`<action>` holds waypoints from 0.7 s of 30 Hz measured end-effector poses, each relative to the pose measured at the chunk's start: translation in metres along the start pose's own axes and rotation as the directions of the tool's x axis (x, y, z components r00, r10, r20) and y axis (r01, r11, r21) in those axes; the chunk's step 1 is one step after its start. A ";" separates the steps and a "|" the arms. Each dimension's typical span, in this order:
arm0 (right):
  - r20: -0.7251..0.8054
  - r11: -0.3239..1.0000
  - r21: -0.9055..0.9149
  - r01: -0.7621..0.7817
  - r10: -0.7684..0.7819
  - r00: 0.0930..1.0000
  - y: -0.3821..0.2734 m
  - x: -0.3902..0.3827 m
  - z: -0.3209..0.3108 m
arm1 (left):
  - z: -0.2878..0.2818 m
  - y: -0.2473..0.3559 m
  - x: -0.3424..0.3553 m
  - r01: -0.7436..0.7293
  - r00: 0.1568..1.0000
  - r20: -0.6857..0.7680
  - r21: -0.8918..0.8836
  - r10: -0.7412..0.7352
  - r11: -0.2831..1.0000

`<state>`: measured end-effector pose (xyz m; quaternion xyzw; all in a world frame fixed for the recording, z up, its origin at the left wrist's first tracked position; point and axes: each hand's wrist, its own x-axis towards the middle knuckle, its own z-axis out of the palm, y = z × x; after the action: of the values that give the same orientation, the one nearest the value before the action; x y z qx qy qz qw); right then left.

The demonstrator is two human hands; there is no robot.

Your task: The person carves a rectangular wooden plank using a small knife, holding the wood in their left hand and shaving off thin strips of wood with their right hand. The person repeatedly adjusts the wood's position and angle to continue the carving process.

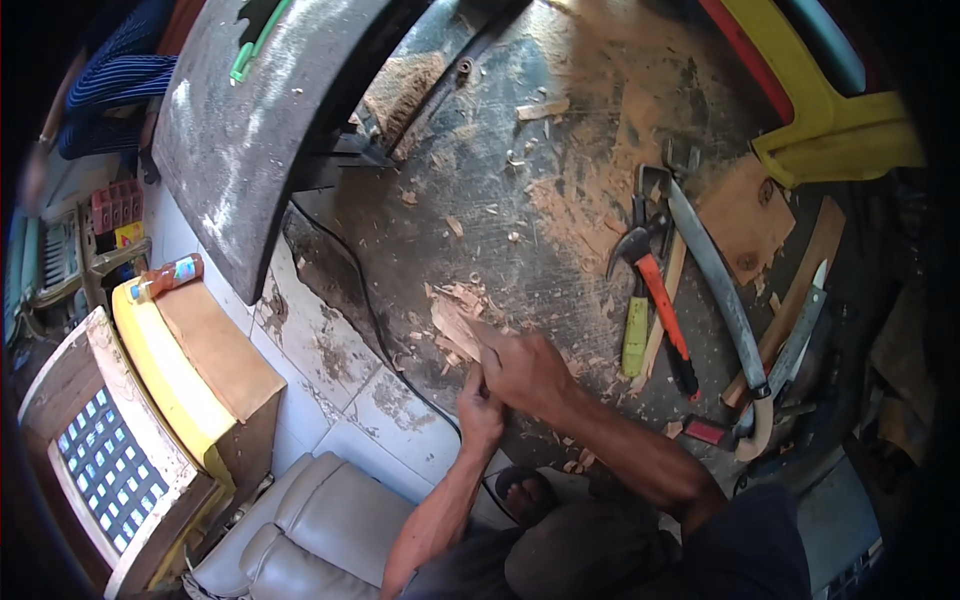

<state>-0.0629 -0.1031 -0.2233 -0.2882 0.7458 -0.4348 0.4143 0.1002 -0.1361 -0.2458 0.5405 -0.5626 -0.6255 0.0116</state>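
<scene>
Pale wood piece [453,326] is slanting up from the two hands at mid-view, its far end lying among shavings [468,297] on the floor, perhaps for support. At far left, a webbed wooden frame [160,430] is leaning beside a tan block, on which a bottle [170,278] is lying. The left hand [480,415] is sitting clenched near the piece's lower end; the right hand [525,372] is pressing close above it, fingers curled — likely for steadiness, though I cannot tell which fingers are grasping the wood. Rightward, a claw hammer [658,300] and a curved, wood-handled blade [728,290] are lying — seemingly within easy reach.
</scene>
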 end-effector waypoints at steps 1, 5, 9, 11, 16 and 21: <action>0.043 0.999 -0.045 -0.015 0.017 0.999 -0.006 -0.014 -0.008 | 0.003 -0.002 -0.006 -0.032 0.999 -0.032 0.015 0.033 0.999; 0.061 0.996 -0.075 -0.048 0.053 0.997 0.001 0.004 -0.002 | 0.002 0.013 -0.006 -0.040 0.999 0.007 0.101 0.039 0.994; 0.016 0.998 -0.061 -0.035 0.036 0.999 -0.002 -0.012 0.002 | 0.003 0.008 -0.010 -0.030 0.999 -0.014 0.134 0.032 0.990; 0.049 0.995 -0.070 -0.069 0.072 0.996 0.003 0.010 0.004 | 0.001 0.002 0.005 0.036 0.999 0.009 0.056 -0.037 0.998; 0.016 0.997 -0.073 -0.038 0.039 0.999 -0.001 -0.002 0.005 | 0.002 0.007 -0.012 -0.024 1.000 -0.013 0.163 0.026 0.986; 0.057 0.993 -0.102 -0.062 0.068 0.996 -0.013 -0.013 -0.001 | 0.002 0.012 -0.016 0.008 0.999 -0.038 0.183 -0.001 0.983</action>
<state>-0.0567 -0.0987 -0.2069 -0.2971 0.7629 -0.3742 0.4356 0.0983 -0.1289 -0.2272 0.5520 -0.6163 -0.5608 -0.0289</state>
